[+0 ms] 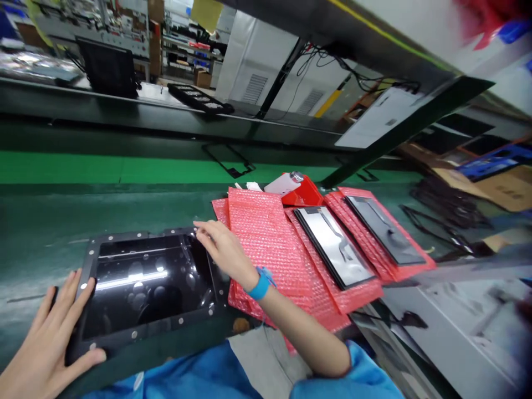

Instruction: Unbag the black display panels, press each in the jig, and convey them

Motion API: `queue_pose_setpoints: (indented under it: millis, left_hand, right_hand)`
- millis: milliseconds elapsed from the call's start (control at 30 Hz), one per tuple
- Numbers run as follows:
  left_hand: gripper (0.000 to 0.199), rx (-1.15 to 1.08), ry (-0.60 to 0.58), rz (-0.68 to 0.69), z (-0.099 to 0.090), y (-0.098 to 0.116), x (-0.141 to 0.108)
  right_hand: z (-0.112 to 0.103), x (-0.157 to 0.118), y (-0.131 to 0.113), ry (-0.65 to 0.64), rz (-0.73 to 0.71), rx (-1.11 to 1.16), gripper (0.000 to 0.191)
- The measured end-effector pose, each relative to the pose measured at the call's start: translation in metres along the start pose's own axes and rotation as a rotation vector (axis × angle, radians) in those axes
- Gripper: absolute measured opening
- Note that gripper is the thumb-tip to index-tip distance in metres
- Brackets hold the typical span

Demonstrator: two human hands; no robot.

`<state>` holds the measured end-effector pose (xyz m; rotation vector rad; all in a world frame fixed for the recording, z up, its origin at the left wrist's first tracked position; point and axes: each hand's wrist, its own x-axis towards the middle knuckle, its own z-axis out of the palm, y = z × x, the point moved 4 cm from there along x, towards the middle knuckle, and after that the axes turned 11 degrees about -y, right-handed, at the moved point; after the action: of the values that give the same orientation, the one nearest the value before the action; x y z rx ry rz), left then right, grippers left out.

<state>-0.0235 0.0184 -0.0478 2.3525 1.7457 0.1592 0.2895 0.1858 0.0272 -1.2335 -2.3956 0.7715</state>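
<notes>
Black panel [143, 291] lies under spread left fingers [80, 303]; whether right fingers [210, 228] pinch, I cannot tell.

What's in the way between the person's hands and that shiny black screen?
Nothing that I can see. The left hand rests on the left end of the black screen panel, and the right hand is at its upper right corner. Pink bubble wrap lies beside it, not between.

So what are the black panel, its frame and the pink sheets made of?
Black panel: glossy, perhaps glass or clear plastic, judging by sharp reflections.
Frame: duller, plastic or coated metal; its even dark surface leaves that open.
Pink sheets: seemingly plastic bubble wrap, slightly shiny, with rows of bumps.
</notes>
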Motion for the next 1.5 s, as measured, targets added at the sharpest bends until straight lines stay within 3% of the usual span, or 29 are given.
queue_pose_setpoints:
  millis: [100,233,367,467,600,800,1067,1167,1300,1400,1500]
  left_hand:
    - [0.114,0.043,-0.025,-0.017,0.000,0.002,-0.003]
    - [0.117,0.086,-0.015,-0.046,-0.005,0.012,-0.003]
    - [0.122,0.069,-0.004,-0.068,-0.009,0.018,0.000]
    - [0.124,0.037,-0.003,-0.079,-0.012,0.020,0.000]
    - [0.130,0.006,0.000,-0.105,-0.015,0.023,-0.001]
    - [0.134,-0.007,-0.010,-0.139,-0.014,0.025,0.000]
    - [0.134,-0.118,-0.020,-0.109,-0.016,0.022,-0.002]
    - [0.107,-0.298,0.021,-0.074,-0.017,0.023,-0.004]
    - [0.050,-0.728,0.256,-0.215,-0.014,0.035,-0.004]
    - [0.032,-1.130,0.430,-0.340,-0.016,0.043,0.007]
    - [0.023,-1.419,0.594,-0.315,-0.039,0.035,0.033]
  right_hand:
    - [0.026,0.024,-0.013,-0.090,-0.156,-0.004,0.035]
    - [0.047,0.039,-0.019,-0.128,-0.241,-0.026,0.046]
    - [0.053,0.038,-0.021,-0.144,-0.300,-0.081,0.052]
    - [0.062,0.033,-0.025,-0.162,-0.375,-0.243,0.055]
    - [0.074,0.032,-0.029,-0.118,-0.457,-0.387,0.045]
    - [0.069,0.049,-0.024,-0.078,-0.411,-0.027,0.040]
    - [0.043,0.064,-0.026,-0.299,-0.289,0.248,0.042]
    - [0.033,0.066,-0.029,-0.374,-0.240,0.232,0.040]
    - [0.017,0.067,-0.043,-0.372,-0.225,0.252,0.032]
    - [-0.008,0.062,-0.067,-0.222,-0.282,0.247,0.030]
    - [-0.045,0.039,-0.106,0.073,-0.413,0.082,0.028]
